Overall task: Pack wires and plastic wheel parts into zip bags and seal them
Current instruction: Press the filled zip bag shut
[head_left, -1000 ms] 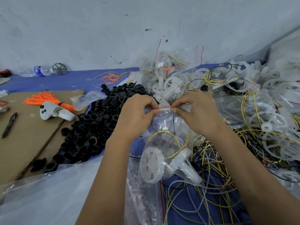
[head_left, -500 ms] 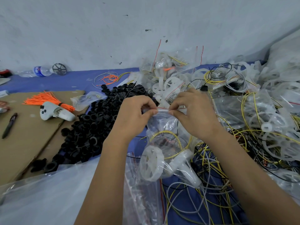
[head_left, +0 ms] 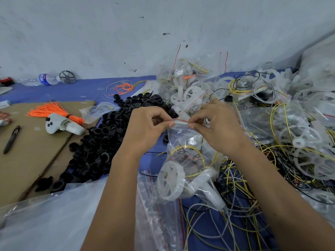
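While a pen (head_left: 11, 139) and a bundle of orange ties (head_left: 52, 111) lie on cardboard (head_left: 27, 160) at the left of the frame, a heap of black rings (head_left: 101, 142) fills the centre left. At centre, the left hand (head_left: 145, 131) and the right hand (head_left: 219, 127) each pinch the red-lined top of a zip bag (head_left: 183, 140), grips clamped on it. Inside hang a white wheel part (head_left: 170, 180) and yellow wire (head_left: 190, 149). Loose wires (head_left: 235, 205) sprawl lower right.

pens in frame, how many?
1. A black pen lies on the cardboard at the far left, left of the white controller. More could be hidden under the bags and wire piles.
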